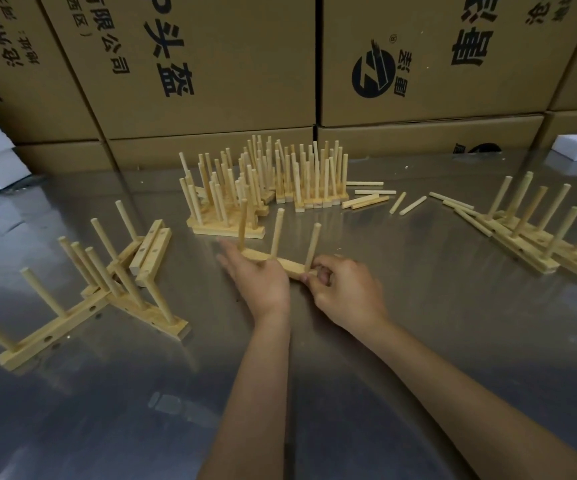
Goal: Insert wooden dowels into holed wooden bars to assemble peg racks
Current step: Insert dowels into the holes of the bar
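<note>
Forearms are stretched forward from the lower edge of the view and brought together over the middle of the metal table. The left hand is laid palm down on the wooden bar, its fingers held straight and spread, pressing the bar's left part against the table. The right hand is set at the bar's right end, its fingers curled and pinched round that end, beside the base of the rightmost dowel. Three dowels are stood upright in the bar, which is lying flat on the table between the two hands. Behind it a dense cluster of finished racks is seen, with loose dowels scattered to its right. More racks are piled at the left and at the right. Printed cardboard boxes are stacked along the table's far edge.
</note>
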{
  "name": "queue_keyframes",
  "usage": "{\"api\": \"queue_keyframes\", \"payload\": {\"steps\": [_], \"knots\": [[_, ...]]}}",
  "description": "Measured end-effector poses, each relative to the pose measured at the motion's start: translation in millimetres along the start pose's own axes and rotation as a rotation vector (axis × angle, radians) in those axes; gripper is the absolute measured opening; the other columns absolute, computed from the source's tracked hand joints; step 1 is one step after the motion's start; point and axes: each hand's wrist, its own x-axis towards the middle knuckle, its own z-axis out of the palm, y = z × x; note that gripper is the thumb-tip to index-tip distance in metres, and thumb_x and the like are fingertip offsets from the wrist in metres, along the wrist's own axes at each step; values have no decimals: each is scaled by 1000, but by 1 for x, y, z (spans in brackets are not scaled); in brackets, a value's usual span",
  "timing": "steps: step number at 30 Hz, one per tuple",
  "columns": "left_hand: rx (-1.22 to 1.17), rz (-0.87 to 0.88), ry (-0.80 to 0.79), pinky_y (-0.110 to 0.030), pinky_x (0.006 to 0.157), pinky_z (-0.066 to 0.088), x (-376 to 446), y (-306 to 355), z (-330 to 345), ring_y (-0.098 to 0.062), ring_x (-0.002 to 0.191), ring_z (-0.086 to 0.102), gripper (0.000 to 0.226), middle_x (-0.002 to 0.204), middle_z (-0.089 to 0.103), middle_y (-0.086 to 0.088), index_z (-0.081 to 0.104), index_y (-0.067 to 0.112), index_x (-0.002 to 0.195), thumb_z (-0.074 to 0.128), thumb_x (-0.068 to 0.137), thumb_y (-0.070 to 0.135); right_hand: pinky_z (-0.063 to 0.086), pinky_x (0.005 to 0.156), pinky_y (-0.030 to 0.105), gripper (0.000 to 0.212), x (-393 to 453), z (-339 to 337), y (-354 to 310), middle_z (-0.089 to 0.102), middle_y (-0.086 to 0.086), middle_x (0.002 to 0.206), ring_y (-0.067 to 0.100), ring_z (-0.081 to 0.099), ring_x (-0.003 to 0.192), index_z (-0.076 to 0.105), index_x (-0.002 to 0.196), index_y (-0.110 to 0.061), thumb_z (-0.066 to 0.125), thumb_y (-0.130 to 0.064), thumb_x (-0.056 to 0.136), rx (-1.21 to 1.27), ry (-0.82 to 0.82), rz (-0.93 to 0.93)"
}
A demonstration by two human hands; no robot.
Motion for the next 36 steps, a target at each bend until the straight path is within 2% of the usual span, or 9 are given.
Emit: {"api": "queue_keyframes", "payload": {"steps": [3,8,16,21,25,29,33,34,36], "knots": [[158,66,51,-34,124,1,1,-1,-3,-28,154,-9,85,167,-10,-11,2,14,160,41,89,-12,35,65,28,18,10,5,-1,56,-12,82,18,59,89,68,104,-31,60,-42,92,-52,14,-8],[202,83,3,-38,125,1,-1,1,-4,-27,154,-9,85,167,-11,-13,0,8,159,44,89,-10,39,75,31,25,40,20,-11,73,-3,106,24,63,106,71,111,-34,56,-45,94,-104,30,11],[188,74,7,-41,125,7,2,0,-3,-23,155,-1,80,168,0,-12,3,9,159,41,91,-7,38,77,27,29,95,44,-26,72,-5,113,19,63,110,70,117,-35,59,-46,92,-84,4,109],[188,88,11,-35,125,5,2,0,-4,-18,155,-2,80,168,2,-10,4,9,160,40,90,-7,34,74,27,22,113,54,-28,72,-4,108,19,63,107,73,109,-35,60,-41,92,-101,33,110],[201,75,11,-39,125,9,-1,1,-2,-19,155,3,77,168,2,-6,4,13,160,41,94,-1,33,74,27,20,121,56,-29,71,-4,108,18,63,106,73,106,-35,60,-40,92,-101,39,119],[202,70,-5,-34,125,6,1,1,-2,-17,154,2,75,168,2,-5,4,13,160,41,96,1,34,75,28,28,124,60,-28,70,-2,114,19,62,109,69,116,-37,58,-46,93,-106,47,125],[181,77,-19,-28,123,2,3,0,-3,-15,154,-1,76,168,3,-6,4,10,160,41,94,-2,40,87,29,54,120,50,-25,67,-3,125,21,59,120,56,136,-36,65,-53,85,88,7,209],[173,82,-23,-28,123,1,2,0,-4,-15,154,-1,76,168,3,-6,5,9,160,41,94,-3,43,90,29,52,117,46,-25,68,-1,122,22,60,117,59,133,-33,67,-50,85,162,-15,232],[165,83,-27,-28,122,2,3,-1,-4,-17,154,0,76,168,4,-7,6,10,160,41,94,-3,50,92,32,26,109,40,-23,73,1,105,24,66,105,71,112,-27,70,-35,87,368,-22,261]]}}
